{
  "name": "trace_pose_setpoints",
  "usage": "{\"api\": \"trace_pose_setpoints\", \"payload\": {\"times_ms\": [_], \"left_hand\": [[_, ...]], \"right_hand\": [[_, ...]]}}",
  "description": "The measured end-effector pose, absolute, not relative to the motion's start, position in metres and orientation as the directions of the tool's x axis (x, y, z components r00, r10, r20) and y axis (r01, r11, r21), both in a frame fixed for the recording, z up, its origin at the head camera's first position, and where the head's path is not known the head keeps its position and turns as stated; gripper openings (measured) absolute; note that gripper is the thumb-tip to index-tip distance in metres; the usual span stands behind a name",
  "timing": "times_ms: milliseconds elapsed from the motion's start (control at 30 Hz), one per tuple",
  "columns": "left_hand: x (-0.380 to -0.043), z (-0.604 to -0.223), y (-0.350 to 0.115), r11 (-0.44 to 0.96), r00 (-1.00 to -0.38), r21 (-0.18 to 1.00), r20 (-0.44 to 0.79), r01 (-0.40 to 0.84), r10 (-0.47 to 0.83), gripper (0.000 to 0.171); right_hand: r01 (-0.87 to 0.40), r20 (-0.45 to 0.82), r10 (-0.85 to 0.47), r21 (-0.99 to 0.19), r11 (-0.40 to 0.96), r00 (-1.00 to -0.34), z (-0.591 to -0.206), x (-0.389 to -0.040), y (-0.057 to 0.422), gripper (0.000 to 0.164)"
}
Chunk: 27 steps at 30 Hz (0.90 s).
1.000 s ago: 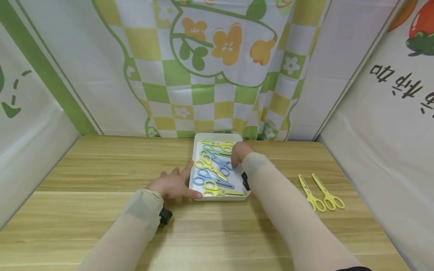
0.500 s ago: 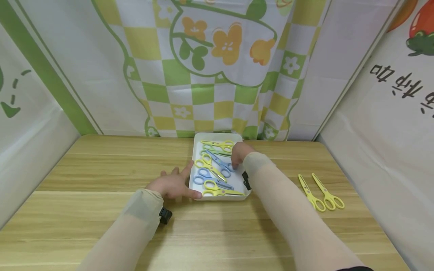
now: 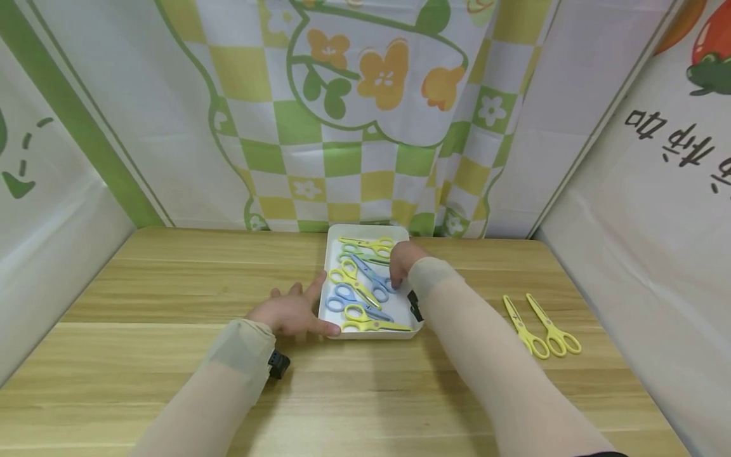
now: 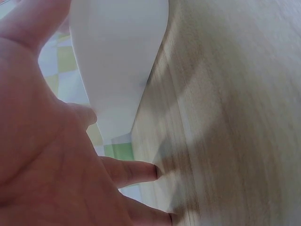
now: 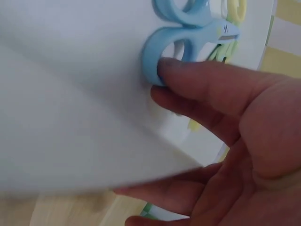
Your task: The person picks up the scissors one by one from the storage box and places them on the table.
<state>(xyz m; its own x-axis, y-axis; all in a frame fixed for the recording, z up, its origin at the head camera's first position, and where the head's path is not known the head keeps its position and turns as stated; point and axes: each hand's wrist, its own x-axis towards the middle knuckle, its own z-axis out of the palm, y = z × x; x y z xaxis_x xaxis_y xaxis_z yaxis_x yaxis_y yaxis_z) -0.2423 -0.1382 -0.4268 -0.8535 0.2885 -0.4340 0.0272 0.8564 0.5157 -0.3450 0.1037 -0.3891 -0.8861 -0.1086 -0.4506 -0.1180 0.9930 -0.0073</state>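
A white tray point(image 3: 374, 336) holding several yellow, blue and green scissors stands near the back of the table. My right hand point(image 3: 404, 260) reaches over its right side. In the right wrist view, the thumb and a finger pinch one handle loop of the blue scissors point(image 5: 200, 37), while the other fingers hang outside the tray wall. My left hand point(image 3: 291, 315) lies spread along the tray's left side, thumb at the near corner. The left wrist view shows fingertips point(image 4: 146, 172) down on the wood beside the tray wall point(image 4: 120, 61).
Two yellow scissors point(image 3: 556, 333) lie side by side on the table to the right, partly behind my right forearm. A checked green and yellow cloth point(image 3: 342, 158) hangs right behind the tray. White printed panels flank the table on both sides.
The blue scissors in my right hand have shifted slightly toward me and to the right. Both hands stay almost in place.
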Motion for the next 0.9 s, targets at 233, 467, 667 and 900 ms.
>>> {"api": "trace_pose_setpoints", "payload": {"times_ms": [233, 467, 667, 900], "left_hand": [[-0.244, -0.429, -0.139, 0.866, -0.853, 0.497, -0.427, 0.055, 0.3, 0.133], [-0.242, -0.426, -0.138, 0.869, -0.851, 0.49, -0.427, 0.068, 0.307, 0.131], [-0.236, -0.414, -0.136, 0.866, -0.841, 0.493, -0.433, 0.08, 0.324, 0.13], [-0.233, -0.41, -0.136, 0.863, -0.845, 0.499, -0.427, 0.074, 0.32, 0.127]], "right_hand": [[-0.047, -0.526, -0.081, -0.079, 0.996, -0.846, -0.378, -0.349, 0.113, 0.022], [-0.005, -0.554, -0.078, -0.132, 0.991, -0.829, -0.372, -0.352, 0.12, 0.04], [0.017, -0.543, -0.116, -0.235, 0.972, -0.832, -0.373, -0.355, 0.13, 0.046], [0.144, -0.568, -0.135, -0.42, 0.896, -0.812, -0.372, -0.355, 0.145, 0.054]]}}
